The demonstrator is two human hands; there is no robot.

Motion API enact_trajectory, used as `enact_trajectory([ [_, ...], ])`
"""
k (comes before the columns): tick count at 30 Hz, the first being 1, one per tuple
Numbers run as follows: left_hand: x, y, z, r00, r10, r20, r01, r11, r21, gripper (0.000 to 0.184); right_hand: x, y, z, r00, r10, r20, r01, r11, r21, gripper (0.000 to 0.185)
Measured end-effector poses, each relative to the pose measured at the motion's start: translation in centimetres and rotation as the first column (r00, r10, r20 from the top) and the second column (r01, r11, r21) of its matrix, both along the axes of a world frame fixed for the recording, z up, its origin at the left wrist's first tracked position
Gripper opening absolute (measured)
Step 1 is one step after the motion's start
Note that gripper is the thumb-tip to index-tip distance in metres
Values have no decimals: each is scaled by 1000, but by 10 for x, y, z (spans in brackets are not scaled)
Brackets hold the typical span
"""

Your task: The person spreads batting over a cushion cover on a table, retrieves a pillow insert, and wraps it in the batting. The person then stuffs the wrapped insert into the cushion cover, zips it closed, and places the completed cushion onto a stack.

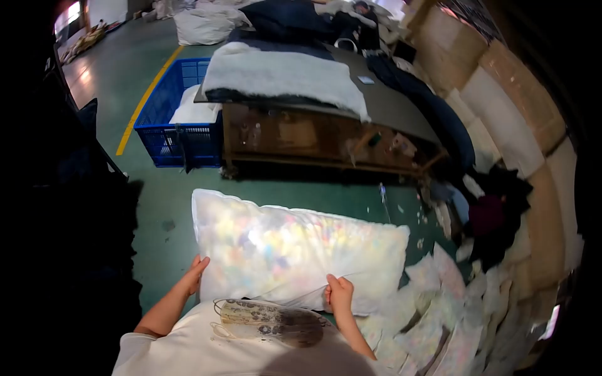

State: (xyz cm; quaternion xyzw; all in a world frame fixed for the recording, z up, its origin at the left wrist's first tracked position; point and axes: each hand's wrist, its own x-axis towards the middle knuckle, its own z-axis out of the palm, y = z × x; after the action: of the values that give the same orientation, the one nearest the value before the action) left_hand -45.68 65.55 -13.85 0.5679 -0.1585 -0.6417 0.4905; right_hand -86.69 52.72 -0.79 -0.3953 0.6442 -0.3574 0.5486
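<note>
A white pillow [276, 244] with multicoloured filling showing through its thin cover is held up in front of my body. My left hand [199, 271] grips its left side near the lower corner, thumb on the face turned to me. Lower down, right of the middle, my right hand [339, 292] pinches the cover near the bottom edge, drawing creases into the fabric. The fingers behind the pillow are hidden on both sides. The pillow's long upper edge slopes down to the right.
Beyond the pillow stands a table [401, 103] bearing a fluffy white piece [282, 72] and dark fabric. A blue crate [188, 141] with white material inside is left of it. Several similar pillows [433, 313] are heaped at lower right, near stacked cardboard [523, 94].
</note>
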Motion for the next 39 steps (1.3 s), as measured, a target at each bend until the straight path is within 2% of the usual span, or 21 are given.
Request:
enact_trajectory([
  [1, -2, -32, 32, 998, 22, -54, -27, 996, -85, 79, 10, -39, -3, 1000, 25, 9, -25, 1000, -16, 37],
  [2, -1, -62, 57, 991, 96, -91, -97, 995, 1, 71, 19, -78, 2, 999, 52, 0, -52, 998, -42, 38],
  [6, 39, -151, 43, 962, 271, -20, -271, 963, 4, 66, 86, -210, 42, 990, 137, 42, -133, 988, -81, 41],
  [7, 51, -171, 45, 949, 315, 0, -315, 948, -47, 64, 98, -241, 61, 988, 149, 49, -145, 986, -81, 41],
  [9, 60, -208, 52, 919, 394, 24, -386, 910, -149, 59, 122, -296, 93, 963, 258, -78, -270, 931, -245, 42],
  [10, 60, -231, 76, 890, 448, -88, -457, 872, -176, 51, 137, -327, 108, 953, 297, -59, -302, 911, -282, 42],
  [13, 79, -312, 124, 823, 545, -160, -564, 752, -340, 52, 191, -436, 151, 922, 376, -94, -380, 829, -411, 43],
  [15, 103, -368, 166, 819, 553, -157, -549, 673, -494, 60, 227, -504, 184, 916, 388, -108, -389, 784, -483, 43],
  [17, 156, -438, 179, 798, 599, 71, -439, 658, -612, 59, 269, -577, 211, 906, 408, -113, -400, 739, -542, 42],
  [19, 210, -505, 206, 727, 626, 282, -370, 703, -607, 55, 314, -639, 236, 921, 386, -50, -345, 753, -560, 40],
  [21, 268, -569, 233, 682, 611, 403, -302, 736, -606, 54, 353, -703, 244, 918, 397, -5, -331, 759, -561, 39],
  [23, 308, -605, 229, 659, 611, 439, -263, 734, -626, 51, 367, -738, 252, 910, 414, 14, -335, 754, -565, 38],
  [27, 371, -684, 239, 770, 489, 410, -243, 818, -521, 46, 431, -818, 223, 910, 415, 1, -363, 798, -482, 37],
  [29, 405, -714, 199, 740, 475, 476, -230, 844, -484, 47, 456, -849, 161, 890, 452, -63, -433, 794, -427, 37],
  [31, 422, -733, 158, 691, 478, 542, -286, 870, -402, 48, 469, -854, 109, 862, 506, -26, -497, 836, -232, 40],
  [32, 418, -740, 165, 695, 503, 514, -289, 850, -441, 48, 474, -849, 110, 852, 523, -35, -517, 828, -216, 41],
  [35, 430, -746, 160, 707, 562, 428, -399, 818, -416, 47, 472, -854, 134, 798, 601, -43, -598, 782, -175, 42],
  [36, 450, -742, 141, 728, 543, 419, -336, 815, -472, 47, 467, -855, 138, 771, 636, -16, -631, 761, -147, 42],
  [37, 453, -747, 150, 498, 543, 676, -222, 833, -506, 46, 462, -855, 143, 742, 670, 10, -663, 737, -131, 42],
  [38, 454, -754, 173, 195, 514, 835, -107, 858, -503, 45, 454, -861, 151, 697, 715, 54, -708, 699, -103, 41],
  [39, 453, -759, 197, -142, 457, 878, -6, 887, -462, 45, 443, -863, 165, 636, 770, 49, -765, 637, -98, 39],
])
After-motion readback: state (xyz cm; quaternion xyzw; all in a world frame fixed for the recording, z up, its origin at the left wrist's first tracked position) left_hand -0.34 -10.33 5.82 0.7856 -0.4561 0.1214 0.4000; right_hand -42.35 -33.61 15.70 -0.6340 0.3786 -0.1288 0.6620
